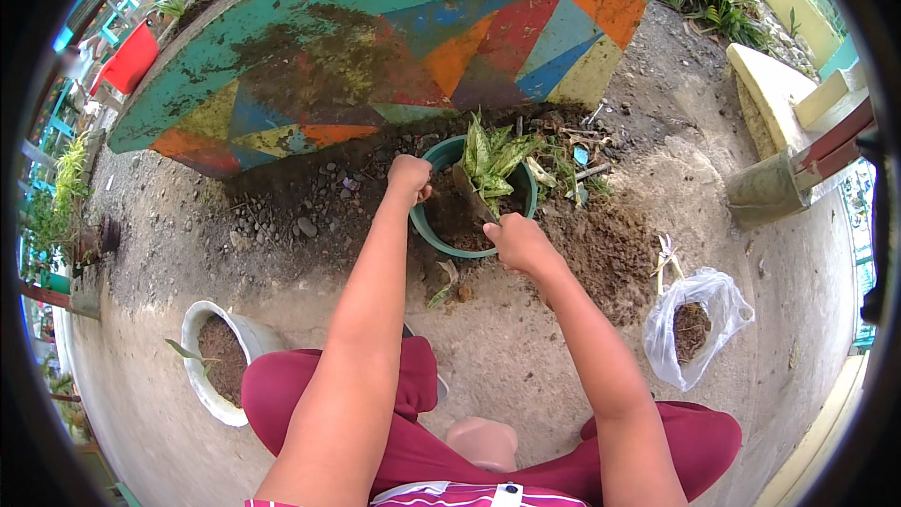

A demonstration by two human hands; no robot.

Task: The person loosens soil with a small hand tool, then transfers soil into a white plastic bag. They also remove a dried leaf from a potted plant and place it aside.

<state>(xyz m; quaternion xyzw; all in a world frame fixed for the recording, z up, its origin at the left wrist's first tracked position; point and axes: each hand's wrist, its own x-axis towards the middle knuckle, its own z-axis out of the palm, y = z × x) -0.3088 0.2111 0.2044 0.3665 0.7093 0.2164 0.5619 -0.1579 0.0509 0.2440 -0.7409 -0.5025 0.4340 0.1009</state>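
A green round pot holds dark soil and a leafy plant with pale-spotted green leaves. My left hand is closed on the pot's left rim. At the pot's near right side, my right hand grips what looks like a small hand trowel. Its brown, soil-coloured blade slants up and left inside the pot, beside the plant's base. My fingers hide the handle.
Loose soil is heaped right of the pot, with plant scraps behind. A white bucket of soil stands at left, a clear plastic bag at right. A painted wall rises behind; a pinkish object lies between my legs.
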